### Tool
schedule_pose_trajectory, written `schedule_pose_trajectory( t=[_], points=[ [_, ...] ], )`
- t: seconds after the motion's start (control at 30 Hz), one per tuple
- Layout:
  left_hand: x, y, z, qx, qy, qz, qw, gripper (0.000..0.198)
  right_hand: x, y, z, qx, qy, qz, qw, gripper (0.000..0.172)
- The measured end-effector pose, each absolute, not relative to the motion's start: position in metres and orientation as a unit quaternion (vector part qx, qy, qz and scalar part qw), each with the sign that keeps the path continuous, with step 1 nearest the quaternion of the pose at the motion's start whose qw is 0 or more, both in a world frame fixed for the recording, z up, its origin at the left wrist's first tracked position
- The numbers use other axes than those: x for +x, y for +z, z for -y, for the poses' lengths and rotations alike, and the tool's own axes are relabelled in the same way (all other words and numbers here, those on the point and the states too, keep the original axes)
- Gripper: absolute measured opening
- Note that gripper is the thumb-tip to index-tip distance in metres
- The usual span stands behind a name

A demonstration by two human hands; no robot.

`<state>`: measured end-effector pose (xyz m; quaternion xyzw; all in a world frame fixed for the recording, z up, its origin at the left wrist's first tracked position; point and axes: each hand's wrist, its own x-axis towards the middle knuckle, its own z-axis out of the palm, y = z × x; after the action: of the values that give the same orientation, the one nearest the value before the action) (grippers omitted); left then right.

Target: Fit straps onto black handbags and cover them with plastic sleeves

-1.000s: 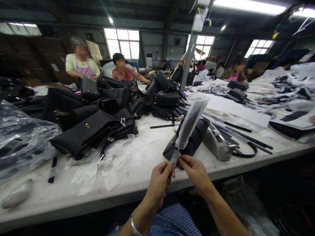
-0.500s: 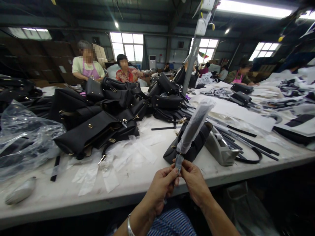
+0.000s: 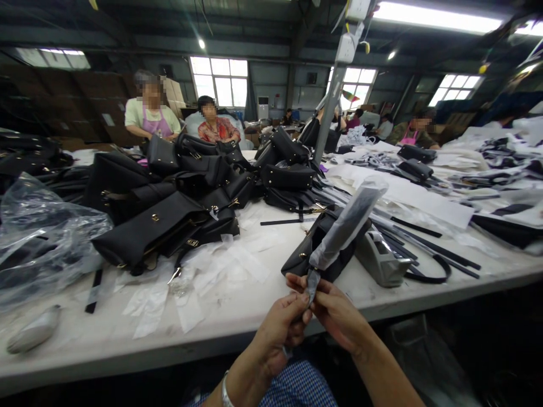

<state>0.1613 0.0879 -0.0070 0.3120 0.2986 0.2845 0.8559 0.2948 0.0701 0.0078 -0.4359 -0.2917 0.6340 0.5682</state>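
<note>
A strap [image 3: 348, 226] wrapped in translucent film slants up and away from my hands, its wide wrapped part in front of a black handbag [image 3: 299, 257] on the table. The narrow grey wrapped end is pinched between the thumb and fingers of my left hand [image 3: 280, 325]. Just beside it, my right hand [image 3: 339, 316] is closed round the same narrow part, with fingertips reaching behind it to the left. The fingers partly hide this end. Right of the handbag stands a grey tape dispenser [image 3: 384, 263].
A heap of black handbags [image 3: 153, 226] fills the table's left and middle. Clear plastic [image 3: 51, 243] lies at the far left, white film scraps [image 3: 148, 305] in front. Black strips [image 3: 428, 249] lie at right beside a metal post [image 3: 328, 113]. Co-workers [image 3: 155, 116] sit across the table.
The wrapped strap has tilted further right. My right hand's fingers have spread leftward behind the narrow end. Across the table, a co-worker in a red patterned top has drawn an outstretched arm back in.
</note>
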Motion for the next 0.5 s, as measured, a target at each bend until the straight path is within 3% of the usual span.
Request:
schedule_pose_trajectory(
  t=[0.17,0.27,0.4,0.5],
  points=[
    [0.162,-0.005,-0.084,0.331,0.297,-0.284,0.849,0.041,0.293,0.021,-0.072,-0.423,0.683,0.286,0.522,0.021],
    [0.164,-0.007,-0.083,0.377,0.305,-0.296,0.822,0.043,0.296,0.019,-0.069,-0.434,0.657,0.322,0.526,0.013],
    [0.166,-0.009,-0.085,0.455,0.35,-0.342,0.744,0.047,0.314,0.013,-0.054,-0.539,0.528,0.419,0.505,0.027],
    [0.166,-0.012,-0.085,0.508,0.382,-0.381,0.672,0.045,0.33,0.02,-0.041,-0.632,0.348,0.408,0.559,0.039]
  ],
)
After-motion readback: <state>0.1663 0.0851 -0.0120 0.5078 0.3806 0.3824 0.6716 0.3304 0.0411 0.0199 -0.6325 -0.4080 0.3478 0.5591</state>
